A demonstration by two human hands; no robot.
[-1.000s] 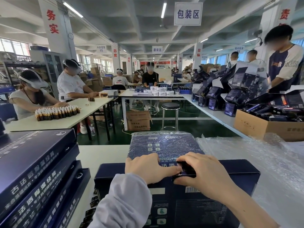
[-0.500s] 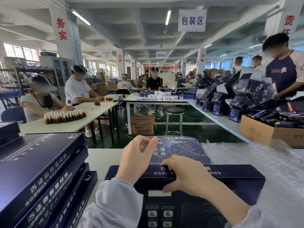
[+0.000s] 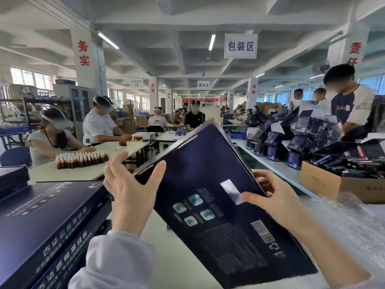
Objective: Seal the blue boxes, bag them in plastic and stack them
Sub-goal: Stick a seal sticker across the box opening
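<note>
I hold a flat dark blue box [image 3: 208,174] tilted up off the white table [image 3: 179,257], its printed back face with icons and a barcode turned toward me. My left hand [image 3: 129,190] grips its left edge, thumb lying on the face. My right hand [image 3: 270,195] grips the right edge, thumb on the face near a white label, fingers curled behind. A stack of the same blue boxes [image 3: 45,226] lies at my left. Clear bubble-plastic bags [image 3: 354,230] are spread on the table at my right.
A cardboard carton [image 3: 333,184] full of dark packs stands at the right, with small open blue cartons [image 3: 295,142] piled behind it. Several people work at other tables; one has rows of small brown bottles [image 3: 81,159].
The blue box lay flat under both hands; now both hands have lifted it and tipped it up on a slant. It now hides the bagged box behind it.
</note>
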